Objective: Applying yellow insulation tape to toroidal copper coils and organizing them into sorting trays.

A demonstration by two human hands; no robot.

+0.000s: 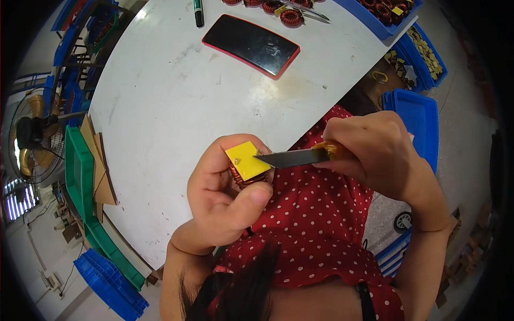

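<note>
My left hand (225, 198) is closed round a copper-wound toroidal coil (247, 175), gripping it between thumb and curled fingers. On the coil's upper side sits a square yellow plate (248, 160), with small metal wire ends poking up through it. My right hand (375, 152) grips a knife (297, 158) by its orange-yellow handle. The knife's flat grey blade points left, its tip at the right part of the yellow plate, beside one wire end. Whether the tip touches the wire I cannot tell.
On the white table (171, 107) lie a black-screened phone with a red edge (251, 45), a green marker (198, 13), several coils (292, 18) and tweezers (310, 9). Blue bins (423, 59) of parts stand at the right. A fan (37, 134) and green trays (80, 171) are at the left.
</note>
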